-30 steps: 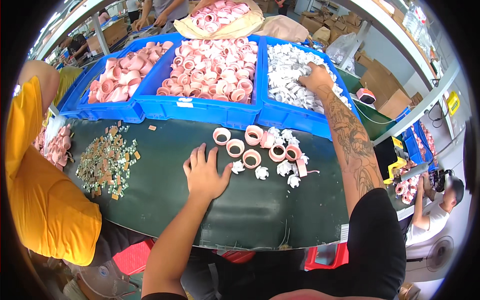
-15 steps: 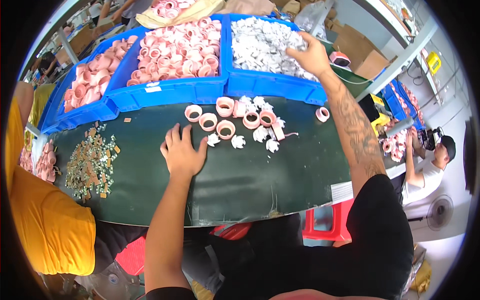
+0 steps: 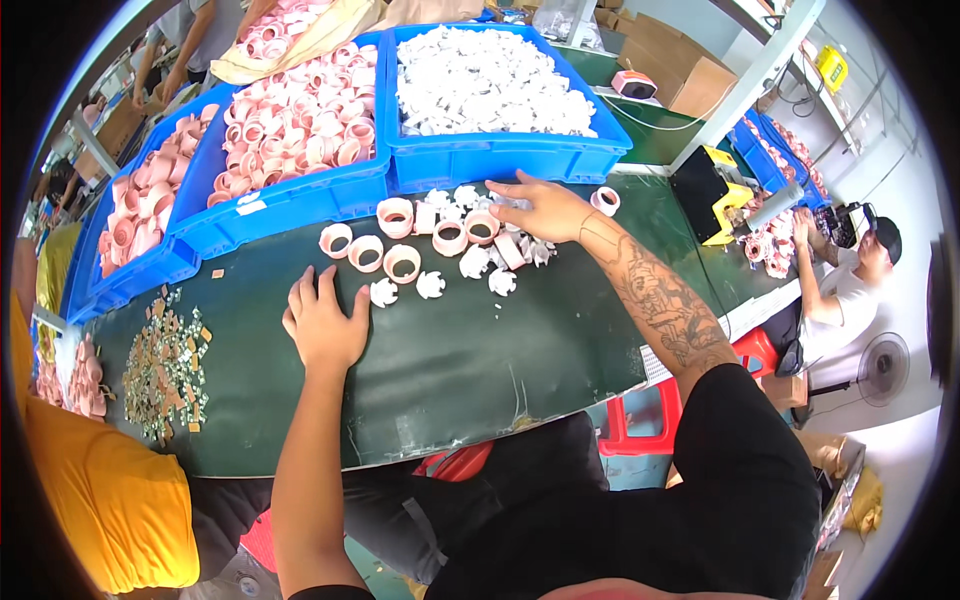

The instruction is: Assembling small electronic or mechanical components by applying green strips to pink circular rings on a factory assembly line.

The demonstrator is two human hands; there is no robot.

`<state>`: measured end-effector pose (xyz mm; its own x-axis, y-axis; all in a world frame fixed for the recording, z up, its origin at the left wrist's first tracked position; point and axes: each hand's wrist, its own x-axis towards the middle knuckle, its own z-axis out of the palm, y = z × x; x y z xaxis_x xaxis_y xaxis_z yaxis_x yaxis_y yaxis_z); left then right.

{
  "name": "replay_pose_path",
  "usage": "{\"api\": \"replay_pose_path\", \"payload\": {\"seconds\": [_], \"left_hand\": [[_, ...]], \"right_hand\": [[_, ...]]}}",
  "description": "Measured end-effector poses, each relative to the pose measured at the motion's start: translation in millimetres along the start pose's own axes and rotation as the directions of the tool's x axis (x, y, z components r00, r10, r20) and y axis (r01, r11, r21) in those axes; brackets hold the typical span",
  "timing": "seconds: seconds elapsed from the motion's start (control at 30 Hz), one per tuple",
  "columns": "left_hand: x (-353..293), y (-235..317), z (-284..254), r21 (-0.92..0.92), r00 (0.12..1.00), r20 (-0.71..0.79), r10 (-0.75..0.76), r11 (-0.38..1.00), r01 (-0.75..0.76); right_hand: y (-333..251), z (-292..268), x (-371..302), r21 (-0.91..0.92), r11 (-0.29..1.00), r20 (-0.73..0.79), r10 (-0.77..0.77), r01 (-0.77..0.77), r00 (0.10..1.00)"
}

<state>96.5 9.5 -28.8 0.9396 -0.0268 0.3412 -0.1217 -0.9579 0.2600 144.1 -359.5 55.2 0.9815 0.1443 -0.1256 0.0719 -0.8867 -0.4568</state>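
A dark green tabletop (image 3: 470, 360) spans the middle of the frame. Along its far edge stand three blue bins: the right bin (image 3: 510, 162), at upper centre, is heaped with white plastic parts (image 3: 490, 85); the middle bin (image 3: 290, 205) and the left bin (image 3: 150, 268), toward the upper left, hold pink plastic parts (image 3: 290, 130).

The left hand (image 3: 325, 325) rests palm down left of centre, its fingers spread wide, just beside the cluster. The right hand (image 3: 545, 210) reaches over the cluster's right end, thumb and fingers apart; whether they touch anything there, I cannot tell.

A pile of small circuit boards (image 3: 165, 370) lies at the lower left. At the centre of the frame, the cluster mixes pink rings (image 3: 396, 230) and smaller white flower-shaped pieces (image 3: 430, 285); one lone pink ring (image 3: 598, 206) sits right of the right hand, near the right bin.
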Motion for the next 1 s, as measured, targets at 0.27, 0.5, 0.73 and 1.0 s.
{"api": "replay_pose_path", "payload": {"seconds": [0.27, 0.5, 0.73, 1.0], "left_hand": [[2, 4, -6, 0.020, 1.000, 0.025, 0.000, 1.000, -0.001], [7, 6, -1, 0.019, 0.999, 0.032, 0.001, 1.000, -0.001], [2, -2, -1, 0.035, 1.000, 0.003, -0.001, 0.999, 0.001], [4, 3, 1, 0.007, 1.000, 0.016, 0.006, 1.000, -0.006]], "right_hand": [[-27, -92, 34, -0.128, 0.992, -0.415, -0.068, 0.016, 0.907], [37, -96, 170, -0.136, 0.974, -0.059, 0.173, -0.179, 0.983], [25, -82, 154, -0.256, 0.959, -0.233, 0.059, -0.120, 0.971], [24, -63, 172, -0.483, 0.833, -0.489, -0.002, -0.269, 0.872]]}}
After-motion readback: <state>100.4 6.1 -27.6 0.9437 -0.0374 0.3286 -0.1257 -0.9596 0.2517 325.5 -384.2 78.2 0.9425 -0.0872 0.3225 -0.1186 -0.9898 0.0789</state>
